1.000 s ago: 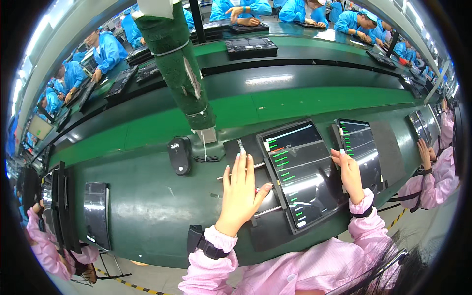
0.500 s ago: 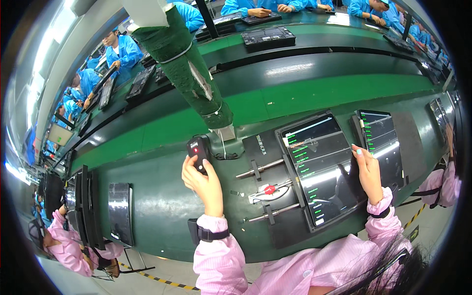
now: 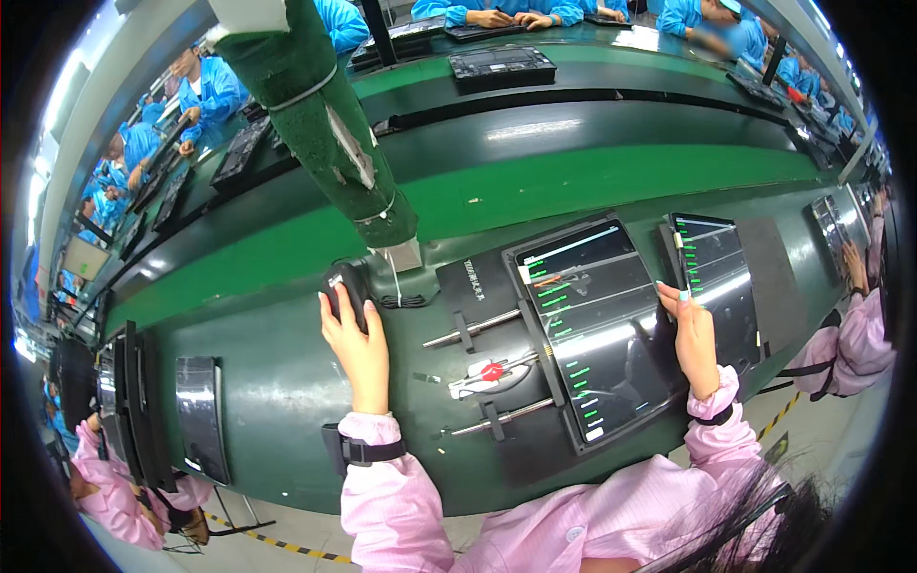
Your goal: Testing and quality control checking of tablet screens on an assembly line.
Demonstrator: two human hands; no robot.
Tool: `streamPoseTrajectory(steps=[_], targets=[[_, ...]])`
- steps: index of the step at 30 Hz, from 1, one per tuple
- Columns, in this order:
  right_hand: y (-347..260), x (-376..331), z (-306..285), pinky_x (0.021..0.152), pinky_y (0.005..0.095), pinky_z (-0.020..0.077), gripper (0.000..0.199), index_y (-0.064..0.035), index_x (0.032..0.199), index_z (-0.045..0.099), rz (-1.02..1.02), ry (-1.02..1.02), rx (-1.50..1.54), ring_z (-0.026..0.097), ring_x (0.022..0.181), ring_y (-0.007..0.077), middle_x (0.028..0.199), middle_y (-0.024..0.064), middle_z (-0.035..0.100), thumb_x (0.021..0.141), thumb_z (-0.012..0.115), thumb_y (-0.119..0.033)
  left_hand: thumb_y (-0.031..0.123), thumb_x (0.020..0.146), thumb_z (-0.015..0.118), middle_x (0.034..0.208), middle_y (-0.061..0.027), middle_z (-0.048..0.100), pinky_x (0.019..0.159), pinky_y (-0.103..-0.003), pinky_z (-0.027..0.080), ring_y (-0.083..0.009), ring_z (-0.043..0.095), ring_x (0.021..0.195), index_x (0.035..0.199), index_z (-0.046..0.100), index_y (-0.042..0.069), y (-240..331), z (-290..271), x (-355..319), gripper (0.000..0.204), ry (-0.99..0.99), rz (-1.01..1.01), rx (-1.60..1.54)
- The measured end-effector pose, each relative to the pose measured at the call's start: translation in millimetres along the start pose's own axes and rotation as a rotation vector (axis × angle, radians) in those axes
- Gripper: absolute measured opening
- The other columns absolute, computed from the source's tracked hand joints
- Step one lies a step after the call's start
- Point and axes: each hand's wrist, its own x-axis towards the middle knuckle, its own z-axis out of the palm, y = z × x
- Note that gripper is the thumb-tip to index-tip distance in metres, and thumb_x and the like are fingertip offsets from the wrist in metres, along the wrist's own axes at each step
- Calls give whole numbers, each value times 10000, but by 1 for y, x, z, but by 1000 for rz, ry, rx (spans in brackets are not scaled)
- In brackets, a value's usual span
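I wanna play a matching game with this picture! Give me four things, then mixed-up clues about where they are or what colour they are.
Things:
1. Mouse
2. Red knob
3. Post
4. Right hand

Clues:
A. At the right edge of the tablet beside the rods
B. Green, rising from the far side of the bench
C. Under the fingers of the left hand
D. Between two metal rods

Right pairs: 1-C, 2-D, 3-B, 4-A

Left hand (image 3: pixel 360 351) palm down, loosely curled; right hand (image 3: pixel 695 334) forward, angled leftward.
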Motion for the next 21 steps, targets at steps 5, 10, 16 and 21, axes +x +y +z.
streamPoseTrajectory(steps=[5, 10, 16, 21], targets=[[5, 3, -5, 851, 297, 437, 494, 101, 1056, 565, -54, -20, -84, 604, 960, 252, 1026, 202, 620, 963, 318, -316, 189, 870, 522, 1373, -240, 253, 1006, -437, 270, -384, 281, 1237, 1320, 368, 33, 2, 5, 2, 500, -4, -21, -24], [7, 4, -6, 896, 306, 406, 476, 79, 1142, 527, 33, -55, 84, 571, 1018, 263, 1095, 204, 586, 957, 316, -306, 196, 866, 524, 1363, -225, 272, 1015, -425, 260, -373, 284, 1243, 1306, 422, 121, 10, -5, 1, 458, -55, -12, 13], [-2, 9, -24, 1017, 321, 268, 502, 48, 1247, 452, 137, -106, 415, 435, 1186, 258, 1267, 206, 462, 937, 318, -323, 162, 854, 535, 1359, -227, 271, 1001, -452, 269, -379, 285, 1235, 1261, 452, 105, 9, 3, 1, 420, 16, -30, -58], [-29, -3, -33, 1055, 303, 194, 503, 16, 1342, 316, 65, -354, 534, 360, 1251, 224, 1357, 170, 369, 917, 352, -250, 186, 864, 522, 1356, -228, 277, 1005, -454, 259, -381, 279, 1239, 1258, 448, 103, 3, 4, 0, 409, 22, -23, -62]])
